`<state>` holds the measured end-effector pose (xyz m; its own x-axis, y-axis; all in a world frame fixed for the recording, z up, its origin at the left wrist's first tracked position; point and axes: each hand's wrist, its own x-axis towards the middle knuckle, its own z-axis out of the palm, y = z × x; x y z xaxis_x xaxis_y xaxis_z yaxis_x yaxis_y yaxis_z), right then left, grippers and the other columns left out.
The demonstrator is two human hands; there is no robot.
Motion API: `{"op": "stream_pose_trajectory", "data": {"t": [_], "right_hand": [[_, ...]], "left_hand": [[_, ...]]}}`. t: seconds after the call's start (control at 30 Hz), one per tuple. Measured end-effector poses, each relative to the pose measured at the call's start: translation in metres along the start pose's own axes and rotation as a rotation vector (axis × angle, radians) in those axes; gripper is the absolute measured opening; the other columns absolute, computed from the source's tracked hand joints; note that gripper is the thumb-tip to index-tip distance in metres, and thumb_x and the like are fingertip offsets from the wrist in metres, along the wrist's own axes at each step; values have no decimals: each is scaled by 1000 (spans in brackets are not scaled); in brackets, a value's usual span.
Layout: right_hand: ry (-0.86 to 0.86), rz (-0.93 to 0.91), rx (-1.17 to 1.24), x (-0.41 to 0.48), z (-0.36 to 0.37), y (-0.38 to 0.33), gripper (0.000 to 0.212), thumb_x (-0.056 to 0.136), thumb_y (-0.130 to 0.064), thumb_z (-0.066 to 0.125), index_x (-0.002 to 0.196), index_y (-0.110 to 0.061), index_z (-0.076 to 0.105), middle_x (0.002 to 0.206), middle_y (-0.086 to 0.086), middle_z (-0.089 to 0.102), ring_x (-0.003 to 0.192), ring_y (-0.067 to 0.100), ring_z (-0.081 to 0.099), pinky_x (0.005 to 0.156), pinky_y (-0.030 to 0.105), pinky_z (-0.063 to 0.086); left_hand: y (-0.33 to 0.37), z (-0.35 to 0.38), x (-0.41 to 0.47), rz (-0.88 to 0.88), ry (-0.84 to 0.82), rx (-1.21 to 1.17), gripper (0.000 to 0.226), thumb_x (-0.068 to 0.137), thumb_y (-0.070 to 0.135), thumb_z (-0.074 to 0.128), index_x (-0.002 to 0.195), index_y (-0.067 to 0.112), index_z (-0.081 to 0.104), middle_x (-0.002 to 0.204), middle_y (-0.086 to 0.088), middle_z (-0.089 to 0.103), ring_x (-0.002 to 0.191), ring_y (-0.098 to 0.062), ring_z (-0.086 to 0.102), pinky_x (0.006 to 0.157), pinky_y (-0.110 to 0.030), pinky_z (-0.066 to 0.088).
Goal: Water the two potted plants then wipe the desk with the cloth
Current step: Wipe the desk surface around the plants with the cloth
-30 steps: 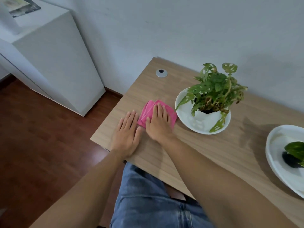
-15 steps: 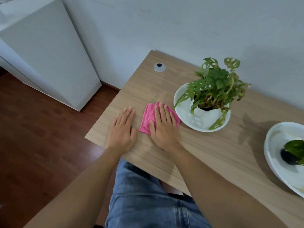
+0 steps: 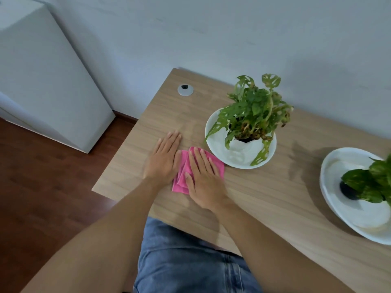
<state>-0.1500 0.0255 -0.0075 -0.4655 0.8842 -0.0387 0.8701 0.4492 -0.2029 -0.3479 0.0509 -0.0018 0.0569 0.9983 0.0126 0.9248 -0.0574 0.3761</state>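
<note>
So the right hand [image 3: 203,182] has dragged the pink cloth [image 3: 215,166] back toward the near edge of the table [image 3: 264,197] over the last second, fingers flat and together, pressing down on it rather than gripping. The left hand [image 3: 163,161] rests flat, touching the cloth's left edge. Looks like wiping's underway, with the plant's white dish [image 3: 218,144] just beside it and most of the table still to do.
</note>
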Motion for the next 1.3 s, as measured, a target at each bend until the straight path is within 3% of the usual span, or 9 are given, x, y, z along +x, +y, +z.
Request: {"op": "stream_pose_trajectory", "data": {"t": [0.3,0.47,0.63,0.87,1.0,1.3], "right_hand": [[42,47,35,32,-1,-3,73,114,-44,29,176,-12,8,185,3,4,171,20,3,137,42,7],[30,16,78,-2,0,12,71,115,-45,25,177,-15,7,185,1,0,171,17,-2,137,44,10],[44,-6,66,-52,-3,44,69,117,-46,27,177,-17,10,185,-2,2,171,14,-2,138,44,9],[-7,-1,57,-108,-16,108,69,118,-52,26,177,-23,4,185,-8,-3,170,9,-9,138,42,8],[-24,15,42,-125,-22,133,70,118,-54,26,177,-25,1,184,-9,-5,169,8,-9,138,42,8],[21,57,32,-103,-10,102,67,117,-48,24,177,-21,12,185,-3,5,171,15,-2,137,47,12]], "left_hand": [[2,2,3,6,24,-16,66,117,49,12,175,23,29,184,6,23,171,-8,14,141,-42,16],[8,-1,3,-10,-11,22,68,114,48,16,175,20,28,184,3,22,171,-12,14,141,-41,12],[18,0,6,31,-59,177,74,110,43,21,174,6,23,183,-11,23,172,-25,18,141,-45,12],[67,17,-8,93,-82,103,75,110,44,28,173,3,24,183,-15,22,172,-27,15,141,-46,8],[102,31,-13,60,-40,59,68,115,31,40,174,3,20,183,-12,21,172,-26,15,141,-47,11],[121,52,-19,-12,-48,87,74,117,43,31,175,2,11,185,-15,11,174,-27,6,142,-45,6]]}}
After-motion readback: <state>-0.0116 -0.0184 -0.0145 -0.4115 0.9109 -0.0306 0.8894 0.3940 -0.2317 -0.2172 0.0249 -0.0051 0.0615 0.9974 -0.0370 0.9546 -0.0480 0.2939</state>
